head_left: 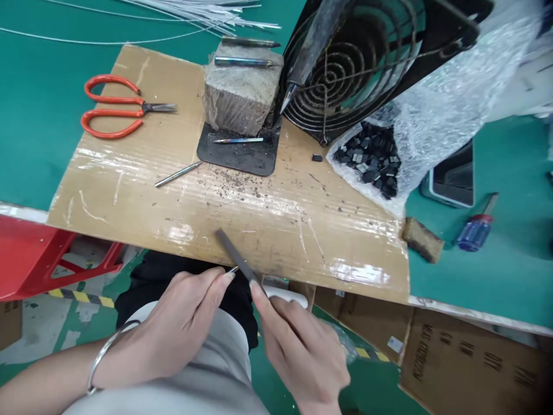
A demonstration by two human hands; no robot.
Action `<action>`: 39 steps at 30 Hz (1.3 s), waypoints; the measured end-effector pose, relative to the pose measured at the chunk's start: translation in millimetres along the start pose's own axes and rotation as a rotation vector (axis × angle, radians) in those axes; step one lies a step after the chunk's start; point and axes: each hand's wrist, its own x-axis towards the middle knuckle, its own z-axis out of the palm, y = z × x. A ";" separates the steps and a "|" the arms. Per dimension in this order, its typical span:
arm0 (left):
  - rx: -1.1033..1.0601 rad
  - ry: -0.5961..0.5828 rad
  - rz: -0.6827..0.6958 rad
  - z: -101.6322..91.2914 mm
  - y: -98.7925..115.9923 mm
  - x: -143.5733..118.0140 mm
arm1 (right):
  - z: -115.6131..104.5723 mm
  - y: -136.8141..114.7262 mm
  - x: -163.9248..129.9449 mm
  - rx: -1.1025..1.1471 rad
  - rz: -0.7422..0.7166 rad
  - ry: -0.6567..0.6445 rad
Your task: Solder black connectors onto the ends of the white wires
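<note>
My left hand (pixel 181 323) is closed on a thin metal soldering iron tip (pixel 234 269), whose point sticks out past the thumb. In my right hand (pixel 298 346) is a flat metal file (pixel 235 253), its blade slanting up and left across the tip and appearing to touch it. Both hands are at the near edge of the cardboard sheet (pixel 142 202). Further back, loose soldering tips lie about: one (pixel 178 174) on the cardboard, one (pixel 239 140) on a black pad (pixel 242 158), and two on a plastic-wrapped block (pixel 239 92).
A soldering iron (pixel 311 46) points down before a black fan (pixel 332 75). Red-handled scissors (pixel 114 109) lie left. To the right are a bag of small black parts (pixel 371 158), a dark open container (pixel 451 176), a brown sponge-like block (pixel 422 239) and a screwdriver (pixel 475 230).
</note>
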 end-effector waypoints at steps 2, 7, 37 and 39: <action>-0.030 0.005 -0.013 0.6 -2.0 -2.0 | -1.7 0.5 -4.0 -0.001 0.010 -0.021; -0.097 -0.041 -0.146 -5.6 12.2 10.9 | 4.4 0.3 -2.1 -0.011 0.013 0.057; 0.026 -0.084 -0.083 -5.4 18.3 17.2 | -2.1 -0.7 -5.5 -0.041 0.010 0.001; 0.047 -0.022 -0.044 -3.5 17.7 16.8 | 2.3 -1.6 -2.0 -0.036 0.027 0.048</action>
